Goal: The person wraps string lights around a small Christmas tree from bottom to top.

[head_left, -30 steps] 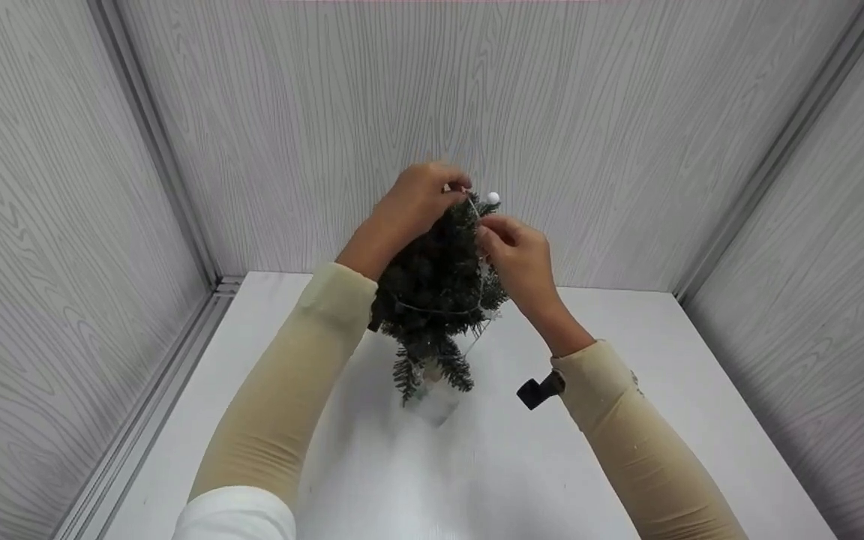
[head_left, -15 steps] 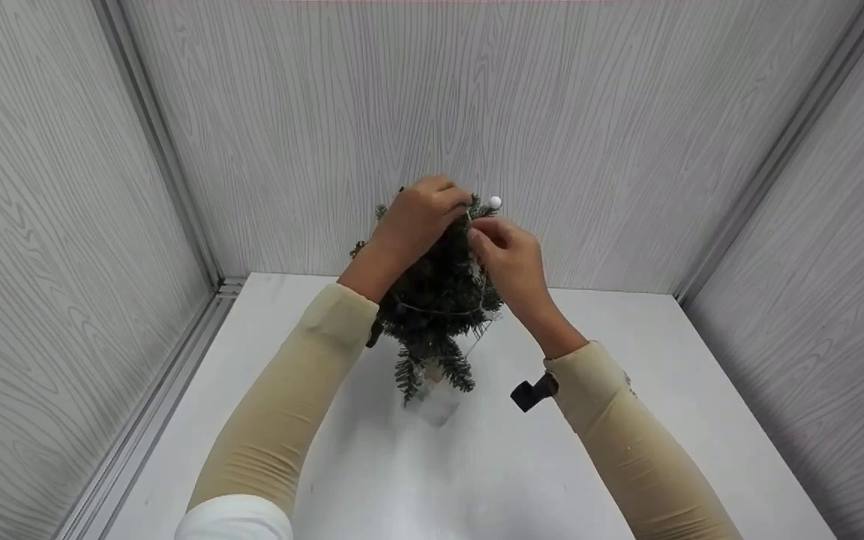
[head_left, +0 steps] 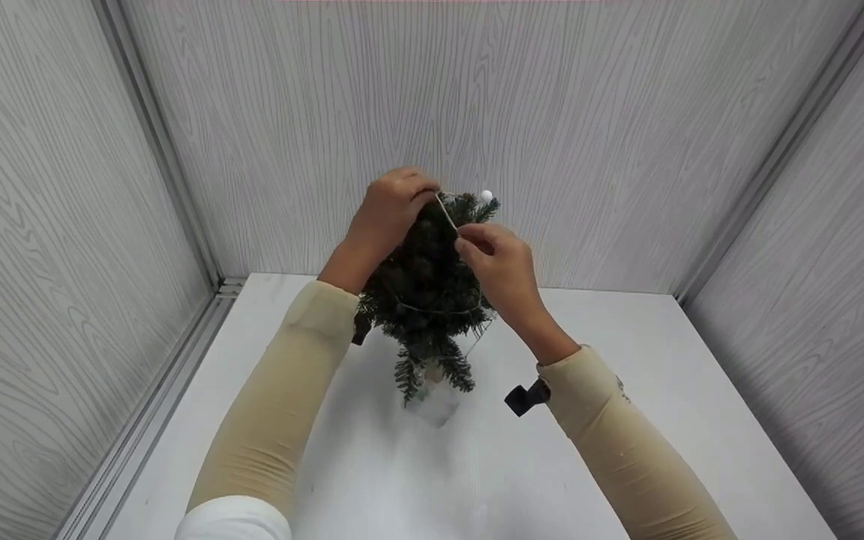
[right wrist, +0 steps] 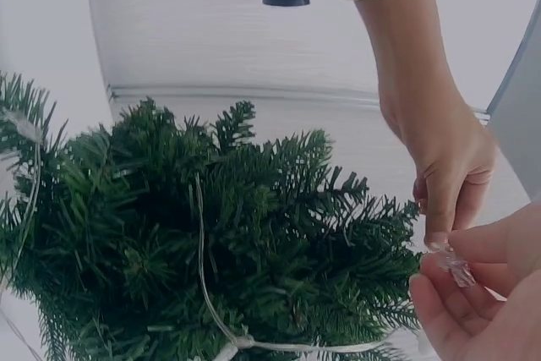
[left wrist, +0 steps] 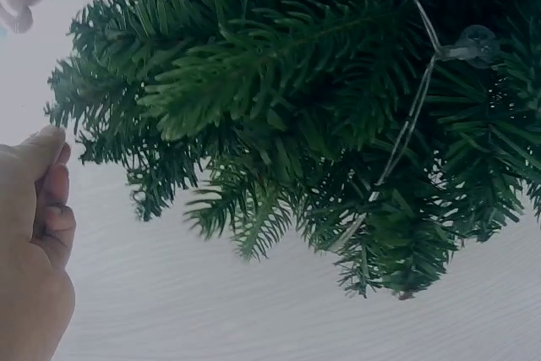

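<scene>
A small green artificial Christmas tree [head_left: 424, 300] has a thin clear-wired light string [left wrist: 412, 116] draped round it. In the head view my left hand [head_left: 393, 206] pinches the wire beside the upper tree. My right hand [head_left: 505, 264] pinches it lower down and to the right, so a short light-coloured stretch spans the gap. The right wrist view shows a clear bulb [right wrist: 457, 268] at the fingertips of the right hand [right wrist: 486, 285], with the left hand [right wrist: 448, 158] reaching close to it. The left hand's [left wrist: 34, 234] fingertips lie near branch tips in the left wrist view.
A white ball [head_left: 486, 196] shows at the tree's upper right. The tree's pale base [head_left: 433, 405] stands on a white table [head_left: 537, 465]. Grey wood-grain panels [head_left: 552, 112] enclose the back and sides. A black camera mount [head_left: 527, 397] projects from the right sleeve.
Both hands have shifted left across the upper tree. They came closer together, then moved apart, and the wire between them now shows as a longer, straight stretch.
</scene>
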Demonstrator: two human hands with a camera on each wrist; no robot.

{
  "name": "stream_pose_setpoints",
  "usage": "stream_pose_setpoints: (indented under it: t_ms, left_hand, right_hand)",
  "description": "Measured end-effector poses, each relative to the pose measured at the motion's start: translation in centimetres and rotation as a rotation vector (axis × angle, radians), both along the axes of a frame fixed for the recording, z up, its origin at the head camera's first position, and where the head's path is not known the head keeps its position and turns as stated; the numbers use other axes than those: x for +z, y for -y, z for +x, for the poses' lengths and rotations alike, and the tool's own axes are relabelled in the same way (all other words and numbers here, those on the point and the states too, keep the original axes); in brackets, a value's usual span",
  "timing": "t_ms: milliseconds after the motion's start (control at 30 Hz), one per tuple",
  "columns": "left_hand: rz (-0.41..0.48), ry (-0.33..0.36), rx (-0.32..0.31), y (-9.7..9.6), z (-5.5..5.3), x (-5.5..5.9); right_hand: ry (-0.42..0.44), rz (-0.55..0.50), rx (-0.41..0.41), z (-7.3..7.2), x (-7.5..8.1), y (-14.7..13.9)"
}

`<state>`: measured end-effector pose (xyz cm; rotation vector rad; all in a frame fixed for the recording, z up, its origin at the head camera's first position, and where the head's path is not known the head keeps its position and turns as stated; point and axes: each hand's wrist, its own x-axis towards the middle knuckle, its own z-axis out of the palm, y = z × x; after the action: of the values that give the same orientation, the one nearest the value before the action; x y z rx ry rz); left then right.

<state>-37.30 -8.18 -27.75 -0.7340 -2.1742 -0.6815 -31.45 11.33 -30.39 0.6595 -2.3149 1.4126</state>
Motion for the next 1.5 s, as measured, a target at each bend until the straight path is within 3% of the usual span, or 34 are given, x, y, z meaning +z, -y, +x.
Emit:
stream_pose_setpoints:
  t_ms: [167,533,733,1133,1333,1500]
  left_hand:
    - [0.034,0.032,-0.009,0.3,-0.3,-0.3]
    - [0.241,0.195,-0.035,0.6,-0.9,0.2]
    - [0.221,0.258,-0.044,1.4,-1.3,-0.4]
    - [0.151,0.138,-0.070,2.5,-1.3,-2.3]
    - [0.214,0.125,-0.057,2.1,-1.5,-3.4]
    - [0.307,0.119,-0.087,1.8,-1.5,-4.2]
  right_hand:
    - [0.004,-0.039,0.024,0.3,-0.1,0.5]
    - [-0.009,-0.069,0.021,0.4,0.3,2.3]
    - [-0.005,-0.078,0.019,0.0,0.0,2.9]
    - [0.031,-0.082,0.052,-0.1,-1.4,3.5]
    - [0.045,-0.072,0.052,-0.1,-2.1,3.5]
    - [0.055,-0.080,0.031,-0.3,-2.6,3.3]
